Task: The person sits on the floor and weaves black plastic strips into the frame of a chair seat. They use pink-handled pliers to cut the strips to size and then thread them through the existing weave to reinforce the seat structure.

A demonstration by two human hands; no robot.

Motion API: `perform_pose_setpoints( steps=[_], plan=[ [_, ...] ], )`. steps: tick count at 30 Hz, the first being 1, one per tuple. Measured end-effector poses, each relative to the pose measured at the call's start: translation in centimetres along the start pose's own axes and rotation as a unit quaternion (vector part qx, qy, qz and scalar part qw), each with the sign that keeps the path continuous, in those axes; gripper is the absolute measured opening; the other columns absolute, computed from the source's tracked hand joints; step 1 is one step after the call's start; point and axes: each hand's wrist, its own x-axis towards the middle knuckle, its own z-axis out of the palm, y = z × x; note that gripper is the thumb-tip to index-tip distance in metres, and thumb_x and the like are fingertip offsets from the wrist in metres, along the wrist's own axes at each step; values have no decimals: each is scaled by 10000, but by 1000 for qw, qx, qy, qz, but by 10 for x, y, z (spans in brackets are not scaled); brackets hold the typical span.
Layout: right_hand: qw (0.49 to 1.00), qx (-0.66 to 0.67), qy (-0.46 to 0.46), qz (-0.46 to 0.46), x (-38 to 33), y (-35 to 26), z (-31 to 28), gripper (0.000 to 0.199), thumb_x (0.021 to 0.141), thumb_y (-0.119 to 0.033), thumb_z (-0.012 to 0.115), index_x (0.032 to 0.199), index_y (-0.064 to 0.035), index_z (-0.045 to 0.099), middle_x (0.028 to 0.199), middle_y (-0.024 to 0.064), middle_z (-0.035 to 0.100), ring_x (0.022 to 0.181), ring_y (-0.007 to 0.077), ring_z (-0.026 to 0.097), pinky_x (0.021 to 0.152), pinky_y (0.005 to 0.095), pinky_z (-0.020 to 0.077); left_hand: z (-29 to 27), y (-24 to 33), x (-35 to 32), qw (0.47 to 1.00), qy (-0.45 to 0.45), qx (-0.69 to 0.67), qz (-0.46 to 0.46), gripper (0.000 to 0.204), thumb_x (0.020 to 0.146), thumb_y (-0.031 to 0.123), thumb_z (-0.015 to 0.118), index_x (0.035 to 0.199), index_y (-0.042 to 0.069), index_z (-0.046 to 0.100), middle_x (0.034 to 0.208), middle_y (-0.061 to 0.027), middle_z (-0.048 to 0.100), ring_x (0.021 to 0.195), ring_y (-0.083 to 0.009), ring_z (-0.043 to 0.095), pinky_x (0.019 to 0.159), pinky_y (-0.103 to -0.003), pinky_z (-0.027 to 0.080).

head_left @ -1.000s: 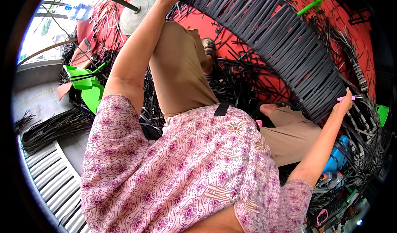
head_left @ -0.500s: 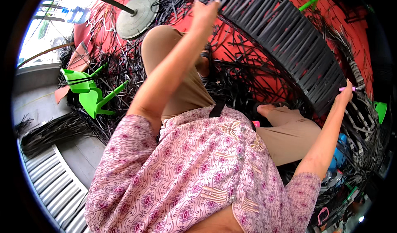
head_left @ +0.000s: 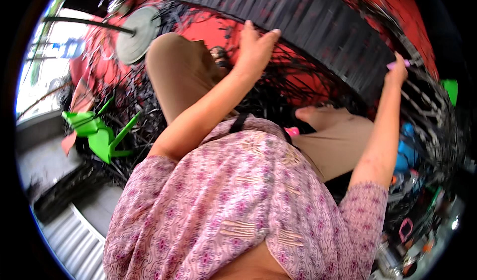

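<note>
A long, curved panel of dark strips [head_left: 318,36] lies across the far side, above my legs. Along its near edge is my left hand [head_left: 256,51], thumb and forefinger spread apart; whether the fingertips touch the strips I cannot tell. At the panel's right end my right hand [head_left: 396,74] is closed around a small lilac stick-like thing [head_left: 407,63], most of it hidden by the fingers. Loose black strips [head_left: 278,88] lie tangled on the red floor under the panel and round my feet.
Left of my knee stands a grey round base [head_left: 136,36] with a dark pole. A toppled green plastic chair [head_left: 99,136] lies among strips. Coiled strips [head_left: 432,106] are piled at right, near a blue object [head_left: 406,148]. A white slatted piece [head_left: 74,242] lies lower left.
My left hand has come nearer along the panel's near edge, its thumb and forefinger now spread. The whole view has shifted. My right hand stays at the panel's right end with the lilac thing.
</note>
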Motion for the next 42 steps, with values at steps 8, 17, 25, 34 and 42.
perform_pose_setpoints(
  steps=[8, 17, 25, 34, 42],
  plan=[
    [988, -148, 37, 28, -33, -16, 2, 471, 720, -341, 767, 741, 112, 641, 619, 174, 639, 702, 260, 620, 796, 369, 486, 20, 27, -39, 975, -17, -168, -146, 572, 902, 107, 686, 1316, -141, 380, 1262, -194, 532, 1222, -254, 535, 1059, -357, 451],
    [996, -76, 12, -40, -63, -25, 0, 347, 711, -253, 762, 600, 13, 568, 586, 96, 607, 447, 217, 569, 504, 345, 495, 37, 19, -61, 894, -125, -295, -315, 629, 929, 193, 674, 1348, -130, 335, 1449, -298, 338, 1341, -378, 430, 1119, -455, 409],
    [999, -42, -25, -9, -76, -30, -10, 397, 731, -296, 776, 673, 56, 599, 638, 120, 614, 615, 210, 572, 712, 356, 478, 68, 15, -80, 851, -217, -328, -348, 944, 944, 252, 650, 1491, -137, -14, 1513, -320, 248, 1399, -396, 359, 1152, -445, 368],
    [997, -54, -19, -51, -53, -3, -15, 361, 755, -296, 713, 715, 41, 588, 639, 86, 581, 513, 214, 563, 503, 361, 449, 79, 28, -100, 867, -300, -189, -351, 689, 1000, 278, 548, 1478, -94, 218, 1376, -255, 500, 1270, -317, 531, 1033, -399, 456],
    [998, 28, -14, -50, -54, -3, -31, 375, 718, -299, 739, 631, 42, 609, 585, 85, 594, 544, 244, 565, 579, 407, 445, 96, 18, -91, 923, -292, 195, 156, 322, 922, 122, 675, 1220, 12, 621, 1117, -80, 658, 1002, -180, 640, 841, -301, 512]
  ],
)
